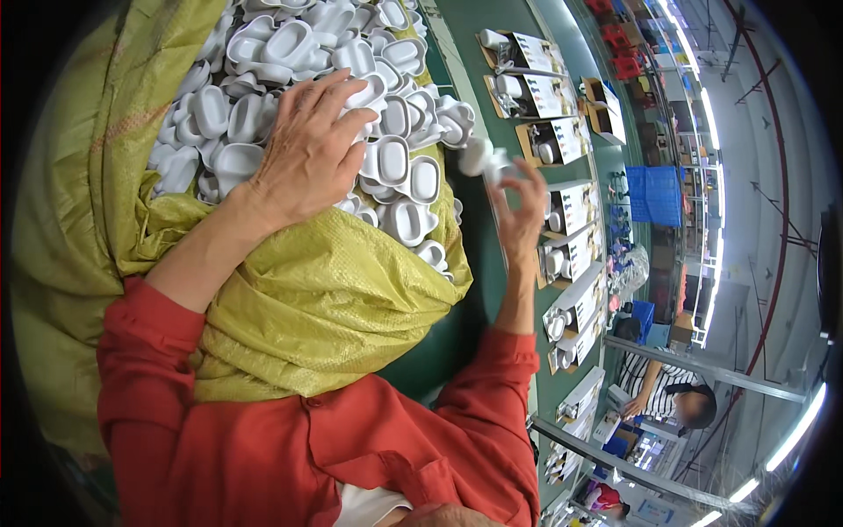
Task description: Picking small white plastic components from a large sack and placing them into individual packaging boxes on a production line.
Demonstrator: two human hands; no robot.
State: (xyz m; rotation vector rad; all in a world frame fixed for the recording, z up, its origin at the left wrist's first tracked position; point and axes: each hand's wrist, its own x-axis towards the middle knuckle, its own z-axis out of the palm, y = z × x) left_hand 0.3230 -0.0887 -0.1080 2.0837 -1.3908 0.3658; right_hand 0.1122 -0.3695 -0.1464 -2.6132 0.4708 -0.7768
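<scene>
A yellow-green woven sack (342, 290) lies open in front of me, filled with white plastic parts (413, 220) that have paired oval, cup-like ends. My left hand (307, 145) lies on the heap, its fingers curled round one white plastic part (372, 91). To the right of the sack, my right hand (520, 206) pinches another white plastic part (477, 157) at the fingertips. That part is blurred by motion, and its exact shape is hard to make out.
Beyond my right hand, a green conveyor belt (518, 18) carries a row of open cartons (571, 206) with white items inside. A blue crate (654, 195) stands farther off. A person in a striped shirt (645, 386) works across the line, near a metal rail (597, 452).
</scene>
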